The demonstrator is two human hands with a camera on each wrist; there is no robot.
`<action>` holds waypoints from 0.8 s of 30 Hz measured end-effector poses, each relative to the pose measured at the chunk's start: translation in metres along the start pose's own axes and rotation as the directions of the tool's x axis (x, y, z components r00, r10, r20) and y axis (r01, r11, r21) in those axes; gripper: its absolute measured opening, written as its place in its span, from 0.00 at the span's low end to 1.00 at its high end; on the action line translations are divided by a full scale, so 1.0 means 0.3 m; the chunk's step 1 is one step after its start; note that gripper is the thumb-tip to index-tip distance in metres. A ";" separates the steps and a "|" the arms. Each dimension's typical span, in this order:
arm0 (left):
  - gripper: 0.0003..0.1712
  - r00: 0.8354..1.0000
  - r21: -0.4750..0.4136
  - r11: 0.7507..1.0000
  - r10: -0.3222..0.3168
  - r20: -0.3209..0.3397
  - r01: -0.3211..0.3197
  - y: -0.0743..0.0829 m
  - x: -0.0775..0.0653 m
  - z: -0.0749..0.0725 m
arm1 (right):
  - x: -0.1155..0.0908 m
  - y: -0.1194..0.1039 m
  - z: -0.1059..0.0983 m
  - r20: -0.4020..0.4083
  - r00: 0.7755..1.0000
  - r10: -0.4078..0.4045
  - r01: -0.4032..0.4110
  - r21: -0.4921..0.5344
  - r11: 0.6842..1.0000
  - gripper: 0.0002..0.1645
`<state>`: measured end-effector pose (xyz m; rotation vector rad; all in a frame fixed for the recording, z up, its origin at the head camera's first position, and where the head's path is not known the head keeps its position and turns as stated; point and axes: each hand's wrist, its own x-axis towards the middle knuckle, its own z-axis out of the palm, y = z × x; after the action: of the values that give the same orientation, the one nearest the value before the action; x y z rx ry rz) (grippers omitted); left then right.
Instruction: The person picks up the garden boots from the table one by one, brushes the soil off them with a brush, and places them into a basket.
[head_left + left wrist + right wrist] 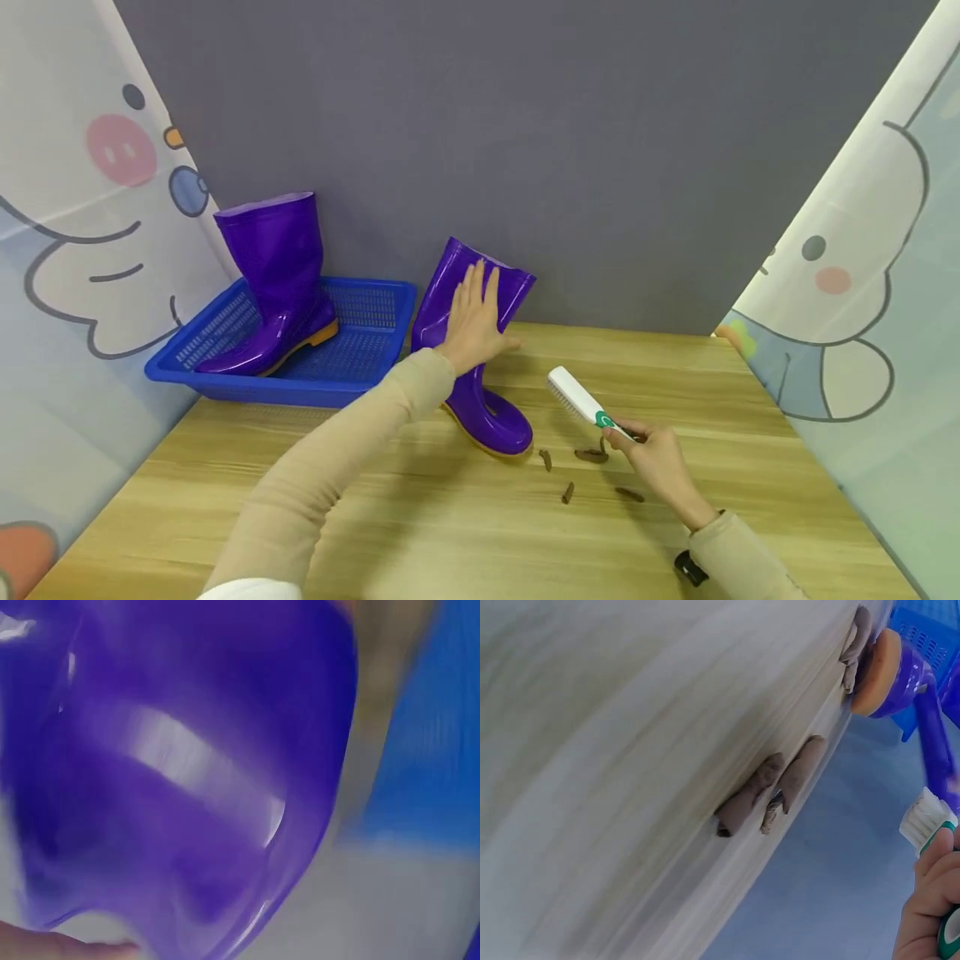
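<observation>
- L hand (474, 332) spread on tilted boot (487, 421), mid-frame
- R hand (663, 468) gripping brush (576, 393), right of ctr., apart from boot
- Prob. steadying for brushing; next needs brush brought to boot

My beige-fabric-sleeved left arm (337, 462) stretches forward, my bare left hand (472, 327) straight-fingered, thumb (512, 342) out — my bare right hand (660, 462) grips with curled fingers (932, 889).

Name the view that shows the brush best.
The head view: the brush, held by the right hand, shows its white back and bristles. The right wrist view shows its head at the right edge, handle partly covered; the left wrist view, none.
</observation>
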<state>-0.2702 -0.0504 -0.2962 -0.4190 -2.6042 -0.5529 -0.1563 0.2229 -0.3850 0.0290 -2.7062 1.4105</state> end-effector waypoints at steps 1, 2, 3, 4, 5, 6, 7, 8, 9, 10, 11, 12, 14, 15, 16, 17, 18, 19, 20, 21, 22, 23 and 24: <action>0.59 0.998 0.035 0.999 -0.028 0.057 0.026 -0.001 -0.007 0.044 | -0.001 -0.003 -0.001 0.001 1.000 -0.001 0.001 -0.001 1.000 0.20; 0.54 0.994 0.051 0.997 -0.062 0.094 0.058 -0.008 -0.012 0.081 | -0.002 -0.006 -0.001 0.004 1.000 -0.003 0.003 -0.004 1.000 0.20; 0.48 0.988 0.059 0.994 -0.101 0.113 0.095 -0.019 -0.017 0.111 | -0.003 -0.009 -0.001 0.010 1.000 -0.001 0.001 -0.005 1.000 0.21; 0.41 0.984 0.058 0.991 -0.130 0.122 0.124 -0.031 -0.022 0.132 | -0.004 -0.011 0.000 0.018 1.000 0.001 -0.001 -0.006 1.000 0.21; 0.35 0.981 0.047 0.988 -0.150 0.121 0.145 -0.044 -0.028 0.148 | -0.006 -0.014 0.002 0.026 1.000 0.004 -0.004 -0.003 1.000 0.21; 0.31 0.979 0.027 0.985 -0.172 0.114 0.170 -0.055 -0.032 0.159 | -0.007 -0.015 0.003 0.031 0.999 0.006 -0.006 -0.001 1.000 0.21; 0.29 0.976 0.012 0.983 -0.185 0.111 0.185 -0.064 -0.037 0.167 | -0.008 -0.016 0.005 0.036 0.999 0.006 -0.006 0.002 1.000 0.21; 0.29 0.976 -0.004 0.982 -0.189 0.106 0.190 -0.072 -0.040 0.172 | -0.009 -0.017 0.006 0.039 0.999 0.005 -0.006 0.008 1.000 0.21; 0.29 0.977 -0.023 0.981 -0.189 0.100 0.192 -0.077 -0.042 0.174 | -0.010 -0.017 0.007 0.038 0.999 0.006 -0.007 0.014 1.000 0.21; 0.29 0.979 -0.041 0.982 -0.182 0.090 0.187 -0.080 -0.043 0.175 | -0.011 -0.017 0.006 0.037 0.999 0.006 -0.007 0.016 1.000 0.21; 0.29 0.982 -0.061 0.982 -0.172 0.077 0.177 -0.079 -0.043 0.173 | -0.011 -0.016 0.006 0.034 0.999 0.006 -0.007 0.018 1.000 0.20; 0.29 0.985 -0.078 0.983 -0.160 0.060 0.164 -0.076 -0.041 0.172 | -0.012 -0.015 0.004 0.031 1.000 0.006 -0.006 0.018 1.000 0.20; 0.28 0.990 -0.129 0.981 -0.141 0.020 0.143 -0.066 -0.035 0.165 | -0.012 -0.013 0.001 0.028 1.000 0.008 -0.008 0.020 1.000 0.19; 0.28 0.990 -0.157 0.978 -0.143 -0.002 0.141 -0.059 -0.031 0.161 | -0.011 -0.011 -0.001 0.026 1.000 0.008 -0.008 0.019 1.000 0.19; 0.28 0.988 -0.188 0.972 -0.150 -0.025 0.143 -0.051 -0.028 0.157 | -0.011 -0.010 -0.003 0.025 1.000 0.008 -0.008 0.017 1.000 0.20; 0.27 0.985 -0.222 0.964 -0.162 -0.052 0.146 -0.044 -0.024 0.152 | -0.010 -0.009 -0.005 0.026 1.000 0.009 -0.009 0.017 1.000 0.20; 0.27 0.981 -0.258 0.954 -0.178 -0.079 0.152 -0.038 -0.022 0.147 | -0.009 -0.007 -0.007 0.024 1.000 0.009 -0.009 0.016 1.000 0.20; 0.27 0.975 -0.305 0.939 -0.198 -0.098 0.160 -0.030 -0.021 0.139 | -0.009 -0.006 -0.009 0.024 1.000 0.011 -0.011 0.015 1.000 0.20; 0.27 0.968 -0.340 0.926 -0.219 -0.123 0.166 -0.025 -0.020 0.131 | -0.008 -0.004 -0.011 0.025 1.000 0.011 -0.012 0.015 1.000 0.20; 0.27 0.959 -0.372 0.912 -0.241 -0.148 0.172 -0.020 -0.018 0.125 | -0.008 -0.004 -0.013 0.024 1.000 0.011 -0.012 0.016 1.000 0.20; 0.27 0.950 -0.400 0.900 -0.259 -0.175 0.171 -0.017 -0.016 0.119 | -0.007 -0.003 -0.015 0.023 1.000 0.011 -0.011 0.016 1.000 0.20; 0.26 0.940 -0.425 0.890 -0.274 -0.204 0.168 -0.014 -0.012 0.113 | -0.007 -0.002 -0.017 0.023 1.000 0.010 -0.011 0.016 1.000 0.20; 0.27 0.929 -0.447 0.879 -0.291 -0.227 0.167 -0.012 -0.009 0.105 | -0.007 -0.002 -0.019 0.021 1.000 0.007 -0.008 0.014 1.000 0.20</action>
<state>-0.2806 -0.0401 -0.3245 -0.1365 -2.2541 -1.1800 -0.1538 0.2272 -0.3814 0.0348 -2.7161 1.4399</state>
